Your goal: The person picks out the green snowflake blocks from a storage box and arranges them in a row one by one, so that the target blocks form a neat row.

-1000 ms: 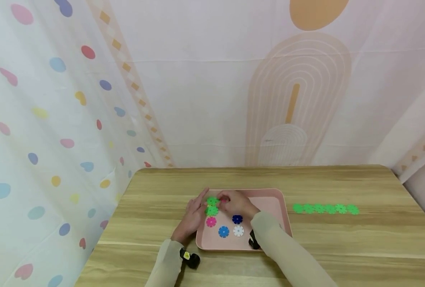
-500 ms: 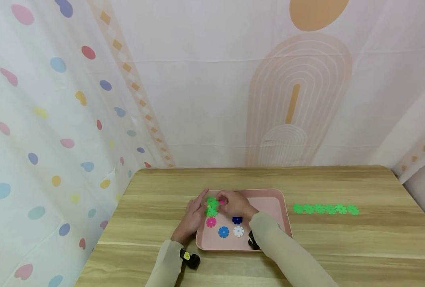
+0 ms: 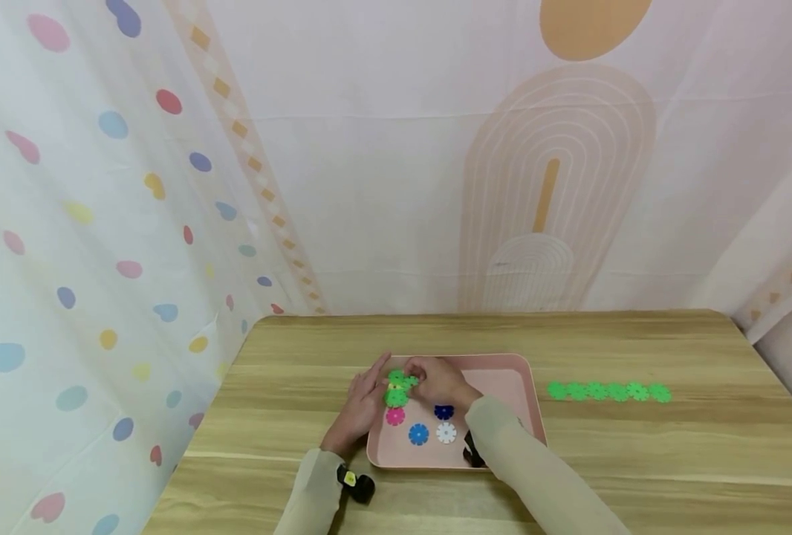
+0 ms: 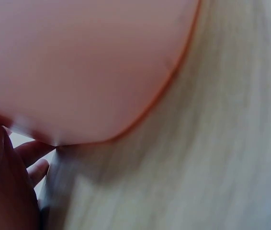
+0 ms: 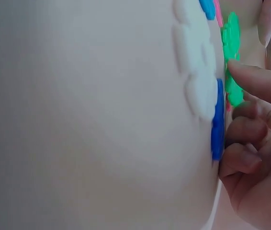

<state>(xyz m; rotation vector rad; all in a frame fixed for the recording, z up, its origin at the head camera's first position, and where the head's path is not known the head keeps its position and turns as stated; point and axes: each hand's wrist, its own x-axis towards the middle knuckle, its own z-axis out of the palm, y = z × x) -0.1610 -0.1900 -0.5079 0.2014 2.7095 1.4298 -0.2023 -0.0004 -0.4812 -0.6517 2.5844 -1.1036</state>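
Note:
In the head view my right hand [image 3: 436,380] reaches over the back left of a pink tray [image 3: 496,416] and pinches a green snowflake disc [image 3: 410,381]. The right wrist view has the thumb on a green snowflake disc [image 5: 233,88], with the other fingers curled beneath. My left hand [image 3: 364,401] lies along the tray's left edge, fingers stretched out. Beside it are more green discs [image 3: 397,399] and a bit of yellow. A pink disc [image 3: 395,417] lies just in front of them. In the left wrist view only part of the left hand [image 4: 11,177] shows.
A light blue disc [image 3: 419,434], a white disc [image 3: 446,432] and a dark blue disc [image 3: 443,412] lie in the tray. Right of it, a row of several green discs [image 3: 617,391] sits on the wooden table [image 3: 637,461]. A patterned curtain [image 3: 382,186] hangs behind.
Pink showed at my right fingertips earlier; now a green disc is between them, lifted from the pile. My left hand has stayed in place.

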